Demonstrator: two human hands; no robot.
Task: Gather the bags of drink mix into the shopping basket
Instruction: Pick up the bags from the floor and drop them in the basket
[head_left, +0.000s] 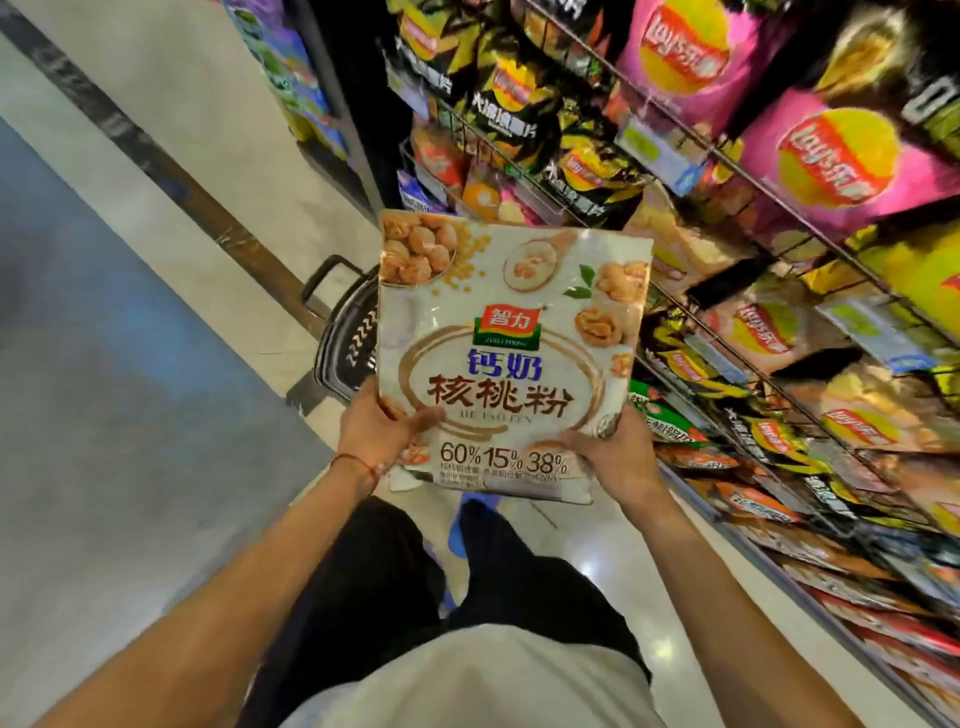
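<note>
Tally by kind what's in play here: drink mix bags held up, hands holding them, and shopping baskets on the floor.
Drink mix bag: 1
Hands holding it: 2, left hand and right hand
Shopping basket: 1, partly hidden behind the bag
Total: 4

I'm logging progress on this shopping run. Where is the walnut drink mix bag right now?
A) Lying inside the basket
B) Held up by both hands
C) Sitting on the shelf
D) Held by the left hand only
B: the left hand and the right hand each grip a lower corner of the bag, held up in front of the shopping basket, not inside it.
</note>
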